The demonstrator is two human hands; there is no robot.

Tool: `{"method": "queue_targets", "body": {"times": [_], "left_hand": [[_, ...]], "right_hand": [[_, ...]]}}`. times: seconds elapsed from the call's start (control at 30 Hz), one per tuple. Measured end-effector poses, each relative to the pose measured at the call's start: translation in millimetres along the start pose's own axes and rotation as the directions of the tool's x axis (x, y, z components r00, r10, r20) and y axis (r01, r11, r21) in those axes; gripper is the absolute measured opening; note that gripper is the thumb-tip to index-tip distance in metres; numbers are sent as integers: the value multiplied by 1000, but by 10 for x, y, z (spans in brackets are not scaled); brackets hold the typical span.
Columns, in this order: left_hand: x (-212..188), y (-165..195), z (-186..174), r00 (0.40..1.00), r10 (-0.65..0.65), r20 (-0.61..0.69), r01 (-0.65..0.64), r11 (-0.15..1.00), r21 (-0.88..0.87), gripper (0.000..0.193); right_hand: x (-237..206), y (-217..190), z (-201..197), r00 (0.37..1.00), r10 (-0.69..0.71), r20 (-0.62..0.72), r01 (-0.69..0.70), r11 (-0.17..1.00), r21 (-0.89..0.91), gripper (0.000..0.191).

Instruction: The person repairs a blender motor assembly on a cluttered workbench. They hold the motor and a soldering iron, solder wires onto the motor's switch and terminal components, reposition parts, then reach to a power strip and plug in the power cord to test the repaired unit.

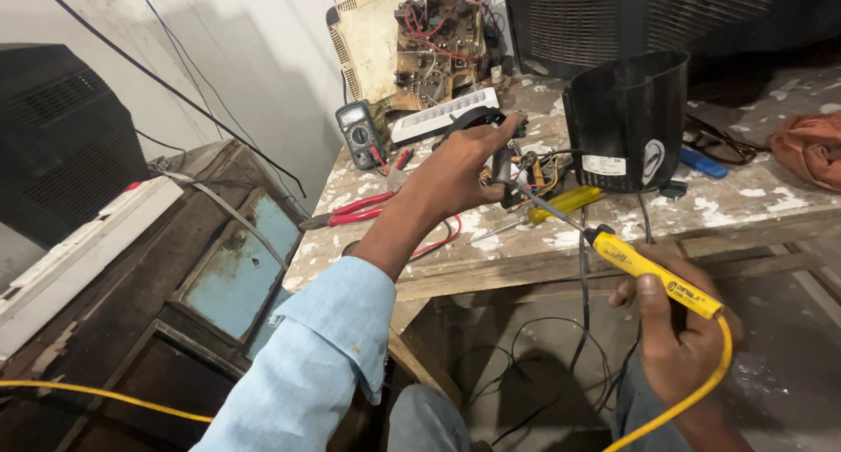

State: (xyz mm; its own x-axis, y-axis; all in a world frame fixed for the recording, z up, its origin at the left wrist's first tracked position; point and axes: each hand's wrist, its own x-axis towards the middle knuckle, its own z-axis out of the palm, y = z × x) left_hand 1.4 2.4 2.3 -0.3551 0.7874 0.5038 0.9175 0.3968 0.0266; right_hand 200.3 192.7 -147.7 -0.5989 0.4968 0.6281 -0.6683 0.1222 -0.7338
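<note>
My right hand (679,334) grips a yellow soldering iron (653,272) by its handle, its metal tip reaching up-left toward a small wired part (526,167) on the worn wooden table (491,259). Over that part, my left hand (460,167) in a light blue sleeve is closed around a black-handled tool (469,119). A black ribbed housing (626,119) stands just right of the part.
A multimeter (361,135), red-handled pliers (355,211), a yellow-handled screwdriver (561,204) and a white power strip (442,115) lie on the table. An open circuit board (429,53) leans at the back. An old cabinet (210,268) stands left, cables hang below.
</note>
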Motion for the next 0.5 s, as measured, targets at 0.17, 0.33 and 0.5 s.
{"method": "queue_targets", "body": {"times": [0.17,0.33,0.5], "left_hand": [[2,3,5,1000,-11,7,11,1000,-7,93],[-9,6,-5,1000,-9,8,9,1000,-8,94],[-19,-3,0,999,38,-19,-38,999,-11,97]], "right_hand": [[11,6,1,1000,-25,18,26,999,-35,26],[-2,47,-3,1000,-23,15,23,1000,1,26],[-9,55,-23,1000,-19,18,19,1000,-24,25]]}}
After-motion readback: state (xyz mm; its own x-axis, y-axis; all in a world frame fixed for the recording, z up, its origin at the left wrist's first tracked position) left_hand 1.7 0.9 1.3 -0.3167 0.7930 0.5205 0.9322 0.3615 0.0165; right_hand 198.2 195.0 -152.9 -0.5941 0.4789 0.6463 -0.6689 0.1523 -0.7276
